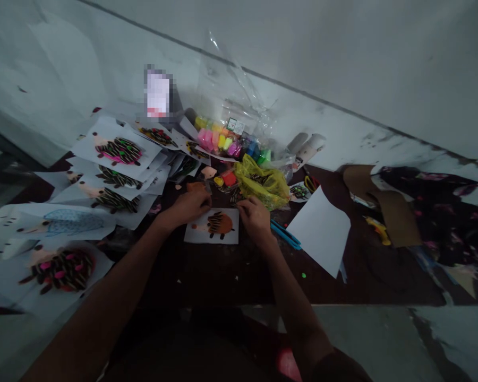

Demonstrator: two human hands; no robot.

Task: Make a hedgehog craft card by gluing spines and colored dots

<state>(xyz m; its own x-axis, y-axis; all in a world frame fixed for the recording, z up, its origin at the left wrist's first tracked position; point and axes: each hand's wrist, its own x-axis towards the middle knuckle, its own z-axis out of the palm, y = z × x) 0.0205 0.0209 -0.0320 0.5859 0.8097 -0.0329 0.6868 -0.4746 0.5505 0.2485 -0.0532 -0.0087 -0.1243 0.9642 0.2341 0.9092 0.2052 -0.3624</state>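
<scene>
Several loose white paper sheets (151, 159) bearing hedgehog figures overlap at the left of a dark, smooth tabletop (219, 284), the figures' backs bristling with slender dark seeds; among them lies a flat blue hedgehog drawing (71, 222) with scale-like markings. Farther right, a person's left hand (193, 204) bends its fingers at the upper left corner of a small white card (191, 236); whether they pinch anything cannot be told. The card lies flat between the two hands, carrying a hedgehog (222, 225) with a rounded orange-brown body, a pale snout and a partial coat of ridged dark seeds. Beyond it, a soft-looking red lump (229, 179) sits near a glossy clear plastic bag (233, 127) of brightly coloured packets and a crinkled, translucent yellow plastic bag (258, 185) holding seeds. The right hand (258, 218) brings thumb and fingertips close together by the card's upper right corner; what, if anything, is between them is too small to tell. Rightward lie a slim blue tool (286, 234), a crisp white sheet (321, 228), bent brown cardboard (396, 217) and rumpled dark patterned cloth (442, 212).
</scene>
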